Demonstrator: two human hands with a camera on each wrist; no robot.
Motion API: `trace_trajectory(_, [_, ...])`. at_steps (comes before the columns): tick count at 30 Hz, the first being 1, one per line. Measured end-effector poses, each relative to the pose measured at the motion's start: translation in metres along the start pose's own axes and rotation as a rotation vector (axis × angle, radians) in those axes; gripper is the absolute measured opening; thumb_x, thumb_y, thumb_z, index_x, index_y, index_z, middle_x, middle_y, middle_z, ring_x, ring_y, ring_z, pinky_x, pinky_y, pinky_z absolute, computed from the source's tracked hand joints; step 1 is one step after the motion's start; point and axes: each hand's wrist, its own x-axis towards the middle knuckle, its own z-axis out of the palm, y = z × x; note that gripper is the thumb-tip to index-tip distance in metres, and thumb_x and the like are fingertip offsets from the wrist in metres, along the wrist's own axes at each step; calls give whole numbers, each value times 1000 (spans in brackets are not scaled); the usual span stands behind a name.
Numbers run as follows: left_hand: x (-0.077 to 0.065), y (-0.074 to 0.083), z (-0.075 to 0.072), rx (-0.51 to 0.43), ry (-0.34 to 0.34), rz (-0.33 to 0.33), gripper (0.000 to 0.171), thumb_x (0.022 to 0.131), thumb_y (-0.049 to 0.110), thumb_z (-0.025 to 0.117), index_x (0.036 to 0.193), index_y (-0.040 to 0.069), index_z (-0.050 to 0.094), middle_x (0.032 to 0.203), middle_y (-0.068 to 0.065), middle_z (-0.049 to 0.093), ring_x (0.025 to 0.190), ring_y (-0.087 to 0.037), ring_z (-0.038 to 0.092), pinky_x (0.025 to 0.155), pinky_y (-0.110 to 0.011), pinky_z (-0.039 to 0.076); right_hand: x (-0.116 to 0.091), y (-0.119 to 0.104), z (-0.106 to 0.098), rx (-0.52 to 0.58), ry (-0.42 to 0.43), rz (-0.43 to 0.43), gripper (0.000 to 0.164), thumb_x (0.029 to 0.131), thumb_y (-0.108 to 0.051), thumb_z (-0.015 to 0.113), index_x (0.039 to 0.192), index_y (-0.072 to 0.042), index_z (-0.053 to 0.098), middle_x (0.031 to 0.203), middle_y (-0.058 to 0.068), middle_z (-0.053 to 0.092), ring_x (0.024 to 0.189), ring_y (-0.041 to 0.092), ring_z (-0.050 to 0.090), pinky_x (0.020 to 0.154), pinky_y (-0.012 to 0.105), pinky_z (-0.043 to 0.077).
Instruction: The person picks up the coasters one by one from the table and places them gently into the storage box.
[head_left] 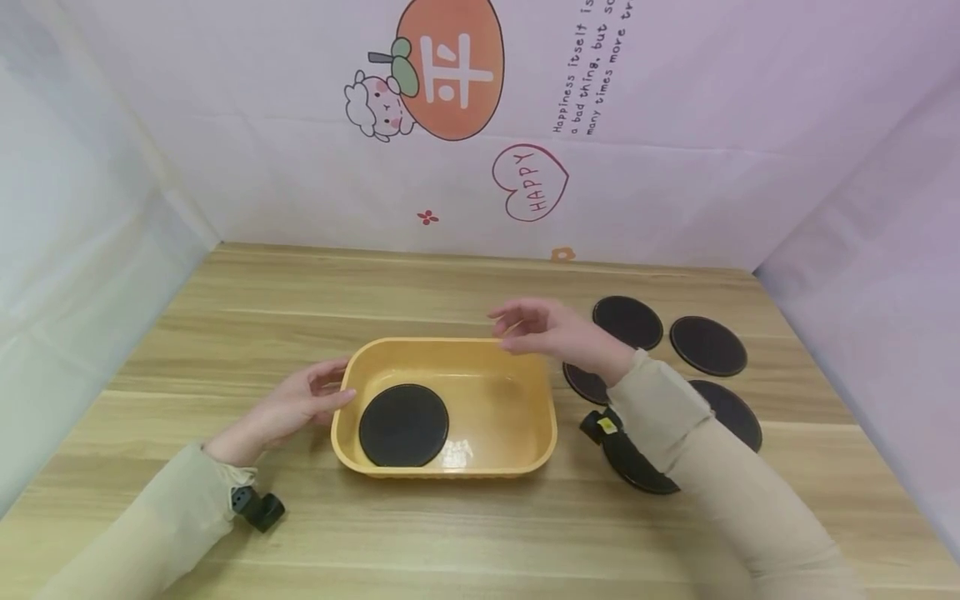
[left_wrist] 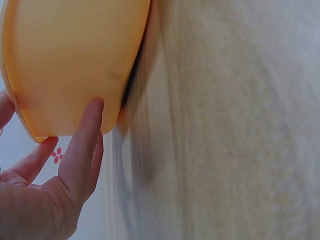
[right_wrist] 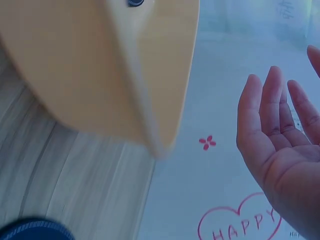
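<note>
A yellow rectangular plastic basin (head_left: 480, 417) with rounded corners sits on the table in the head view. One black round coaster (head_left: 403, 425) lies flat inside it, toward the left end. My left hand (head_left: 303, 400) holds the basin's left end, thumb at the rim and fingers against the outer wall; the left wrist view shows those fingertips (left_wrist: 95, 105) on the wall. Over the far right corner of the basin hovers my right hand (head_left: 543, 327), fingers loosely bent with nothing between them. The right wrist view shows this hand (right_wrist: 285, 145) apart from the basin wall.
Several more black coasters (head_left: 708, 345) lie on the wooden table (head_left: 450, 542) to the right, some partly covered by my right forearm (head_left: 705, 450). A printed white cloth (head_left: 300, 167) hangs behind the table, with more cloth at both sides.
</note>
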Motion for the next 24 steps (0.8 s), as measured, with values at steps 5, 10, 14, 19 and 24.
trace_trajectory(5, [2, 3, 0, 15, 3, 3, 67, 94, 10, 57, 145, -10, 19, 144, -33, 30, 132, -45, 33, 84, -31, 56, -22, 9, -22, -43, 73, 63, 45, 86, -15, 69, 128, -6, 56, 114, 15, 63, 99, 16, 61, 85, 30, 54])
trace_trajectory(10, [3, 4, 0, 31, 6, 5, 67, 94, 11, 57, 145, -10, 20, 145, -32, 31, 132, -45, 33, 86, -32, 55, -43, 25, -34, -18, 102, 109, 44, 88, -11, 65, 129, 0, 52, 118, 23, 59, 98, 14, 62, 85, 31, 55])
trace_trajectory(14, [0, 1, 0, 61, 8, -1, 68, 93, 14, 59, 146, -9, 21, 146, -31, 31, 133, -45, 33, 85, -32, 55, -58, 40, -41, 31, 101, 131, 47, 89, -8, 62, 132, 5, 47, 120, 29, 54, 99, 13, 62, 84, 28, 55])
trace_trajectory(19, [-3, -2, 2, 58, 12, 4, 68, 93, 13, 58, 145, -10, 20, 143, -33, 34, 130, -45, 37, 78, -29, 56, -75, 54, -53, 30, 125, 161, 50, 90, -12, 63, 133, 4, 45, 122, 28, 54, 104, 15, 61, 84, 24, 54])
trace_trajectory(24, [-3, -1, 3, 39, 13, 17, 68, 94, 11, 57, 145, -12, 19, 143, -35, 32, 129, -46, 38, 78, -30, 56, -93, 66, -73, 40, 188, 197, 50, 90, -14, 64, 133, 2, 45, 114, 8, 60, 100, 8, 62, 82, 23, 54])
